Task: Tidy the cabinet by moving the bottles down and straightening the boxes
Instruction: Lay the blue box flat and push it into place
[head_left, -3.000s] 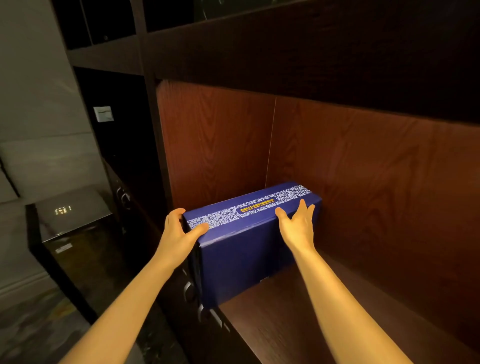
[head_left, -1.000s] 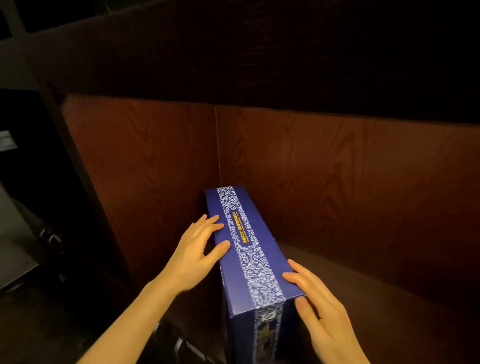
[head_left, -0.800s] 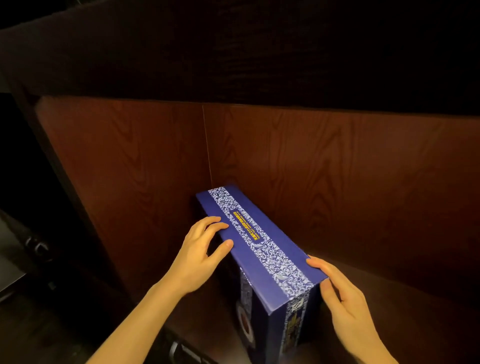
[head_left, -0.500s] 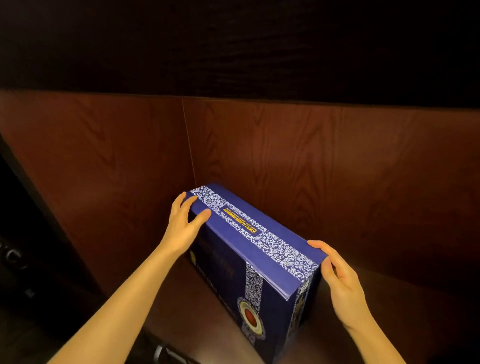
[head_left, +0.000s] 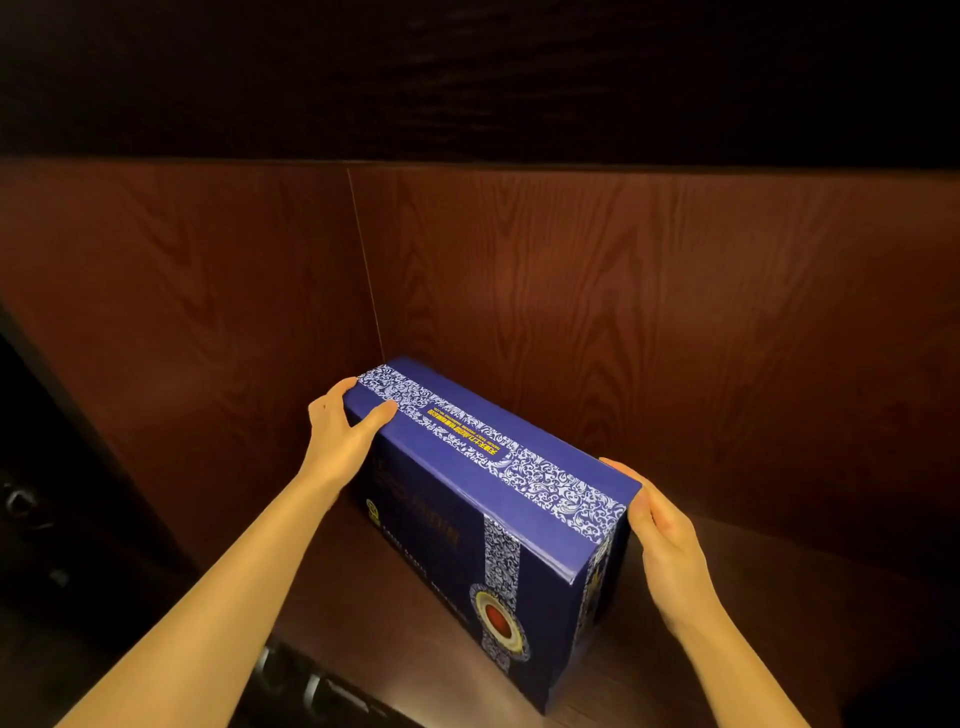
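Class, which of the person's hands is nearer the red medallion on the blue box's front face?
Right. The right hand grips the box end beside the red medallion; the left hand holds the far end.

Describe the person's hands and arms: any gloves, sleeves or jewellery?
Both are bare. The left hand and right hand wear no gloves, and no rings show. Both forearms are uncovered as far as the frame shows, with no sleeve, watch or bracelet.
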